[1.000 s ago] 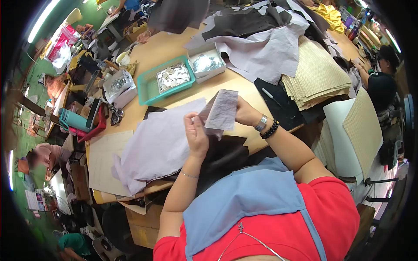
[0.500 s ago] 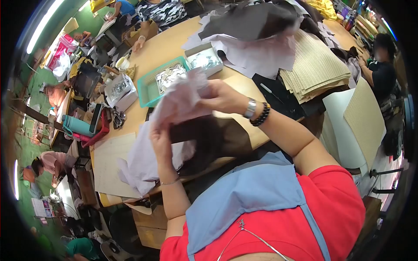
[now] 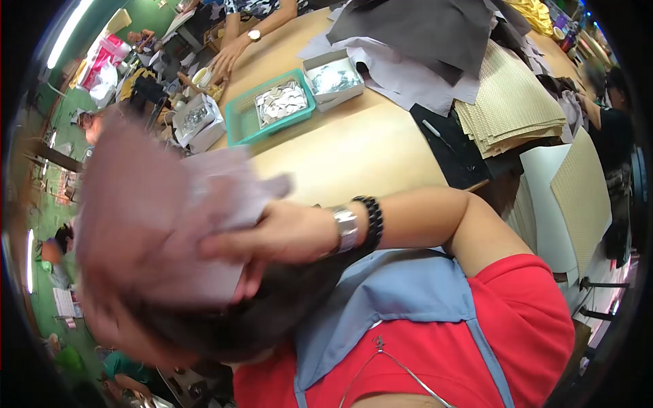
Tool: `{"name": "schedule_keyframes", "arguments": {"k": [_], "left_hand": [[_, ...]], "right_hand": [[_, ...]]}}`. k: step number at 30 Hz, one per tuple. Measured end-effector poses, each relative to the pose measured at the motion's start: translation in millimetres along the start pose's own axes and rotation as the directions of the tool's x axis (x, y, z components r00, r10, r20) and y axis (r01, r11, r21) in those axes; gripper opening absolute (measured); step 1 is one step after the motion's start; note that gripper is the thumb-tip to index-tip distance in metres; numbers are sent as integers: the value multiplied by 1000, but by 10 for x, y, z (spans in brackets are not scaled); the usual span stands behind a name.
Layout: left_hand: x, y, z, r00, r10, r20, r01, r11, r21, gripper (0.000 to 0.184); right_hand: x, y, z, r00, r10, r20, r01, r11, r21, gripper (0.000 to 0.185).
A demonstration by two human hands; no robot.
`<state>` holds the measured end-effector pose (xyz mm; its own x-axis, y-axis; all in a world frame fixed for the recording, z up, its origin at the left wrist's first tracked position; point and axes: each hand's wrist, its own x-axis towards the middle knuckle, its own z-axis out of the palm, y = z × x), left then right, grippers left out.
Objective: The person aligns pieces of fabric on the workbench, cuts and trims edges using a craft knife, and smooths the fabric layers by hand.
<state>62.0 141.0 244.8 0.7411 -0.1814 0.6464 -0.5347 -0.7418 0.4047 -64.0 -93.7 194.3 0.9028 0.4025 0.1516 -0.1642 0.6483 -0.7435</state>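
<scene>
A floppy sheet of material (image 3: 136,211), pale mauve on one side and dark on the other, is raised at the left, close to the camera and smeared by motion. My right hand (image 3: 286,234), with a silver watch and a black bead bracelet at its wrist, is closed on its edge, thumb over the pale side. My left hand is mostly hidden behind the sheet; a skin-coloured blur shows along its lower left, with the fingers not readable. Beyond the sheet, a green basket (image 3: 235,122) with small pale pieces (image 3: 282,100) stands on the table (image 3: 326,153).
Beside the basket are a white box (image 3: 333,81) of small items and another box (image 3: 197,122). Dark sheets (image 3: 415,34), a textured cream stack (image 3: 513,102) and a white-handled tool (image 3: 433,129) lie rightward. Across the table, a person's hand (image 3: 231,56) rests near a cup.
The sheet has come off the table, swung left and nearer to me, and its pale side spreads wide. My right hand moved down and left with it. The view has shifted slightly.
</scene>
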Motion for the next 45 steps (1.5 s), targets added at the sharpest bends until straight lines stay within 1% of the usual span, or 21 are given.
{"name": "schedule_keyframes", "arguments": {"k": [3,4,7,9,10,12,13,18,19,21,22,26,29,30,34,37,38,41,42,43,45], "left_hand": [[346,413,796,903,274,331,-262,962,-83,27],[361,464,1244,844,339,417,-317,941,-122,27],[-102,277,3014,712,462,528,-436,881,-183,29],[-652,343,3474,679,503,534,-395,864,-313,30],[-805,443,3541,678,486,551,-354,873,-334,30],[-958,630,3576,752,593,287,-497,797,-344,30],[-984,757,3502,762,630,147,-564,759,-326,30],[-1192,1124,3184,491,662,566,-346,745,-571,44],[-1304,1088,3242,511,659,552,-384,750,-539,50],[-1500,1010,3294,545,656,522,-457,755,-470,62],[-1528,1000,3330,485,573,660,-377,819,-433,81],[-1659,948,3323,494,533,687,-334,846,-416,102],[-1626,957,3287,451,534,715,-318,845,-430,114],[-1614,964,3283,433,530,729,-317,847,-428,116],[-1523,881,3343,316,558,767,-302,826,-476,112],[-1221,886,3349,131,475,870,18,876,-482,97],[-1119,870,3217,85,495,865,397,779,-485,78],[-996,789,3355,20,484,875,621,680,-390,67],[-1056,833,3392,88,456,886,621,670,-407,61],[-1123,864,3418,162,441,883,433,772,-466,60],[-1304,980,3423,303,446,842,7,883,-470,59]], "right_hand": [[-191,134,-646,933,19,-360,-15,1000,15,41],[-262,222,-990,879,-213,-427,138,970,-201,38],[-805,403,-1907,596,-226,-771,-69,942,-329,33],[-1213,631,-2529,491,-440,-752,-308,719,-622,38],[-1299,549,-2388,430,-395,-812,-386,733,-561,41],[-1478,383,-2119,291,-304,-907,-521,745,-417,49],[-1566,419,-2204,300,-346,-889,-517,724,-456,51],[-1696,481,-2338,340,-476,-811,-478,655,-585,77],[-1699,480,-2318,345,-497,-796,-476,639,-605,81],[-1759,485,-2318,398,-623,-673,-595,383,-706,88],[-1795,496,-2308,433,-669,-605,-642,243,-728,91],[-1833,357,-1993,405,-533,-743,-842,100,-530,87],[-1827,431,-2006,621,-765,-168,-717,-469,-516,68],[-1751,451,-1902,638,-737,-221,-697,-431,-574,51],[-1462,708,-1829,681,-591,-433,-684,-301,-665,36],[-1287,888,-1902,718,-538,-441,-642,-269,-718,27],[-1247,940,-1909,772,-499,-393,-572,-276,-772,26],[-1156,1128,-1892,901,-427,-80,-253,-364,-896,30],[-1112,1206,-1889,917,-397,23,-159,-419,-894,31],[-1087,1267,-1896,925,-360,125,-63,-468,-881,32],[-1158,1252,-1965,937,-328,122,-2,-353,-936,33]]}}
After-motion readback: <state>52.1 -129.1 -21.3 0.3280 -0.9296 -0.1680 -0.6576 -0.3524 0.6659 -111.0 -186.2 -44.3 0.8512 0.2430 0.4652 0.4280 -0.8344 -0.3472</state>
